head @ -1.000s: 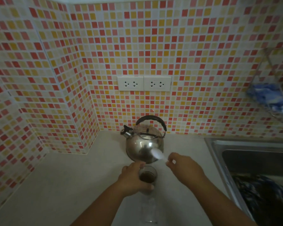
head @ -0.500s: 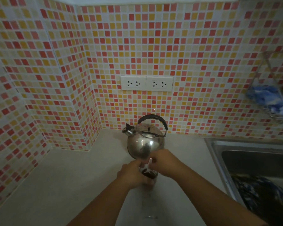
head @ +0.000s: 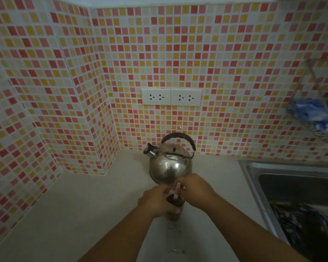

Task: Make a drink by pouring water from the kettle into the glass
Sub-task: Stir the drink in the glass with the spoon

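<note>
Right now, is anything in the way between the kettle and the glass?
Yes. The right hand holds a white spoon in the glass, right in front of the kettle. The left hand grips the glass's side.

Kettle [head: 170, 165] behind glass [head: 175, 205], centre frame.
Sink [head: 254, 178] at right; sockets [head: 171, 96] above kettle; rack [head: 318, 118], perhaps holding cloth, upper right.

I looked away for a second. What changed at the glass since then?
The right hand carried the white spoon from beside the kettle leftward and down into the glass. The left hand stayed wrapped around the glass; the kettle stayed put on the counter.
</note>
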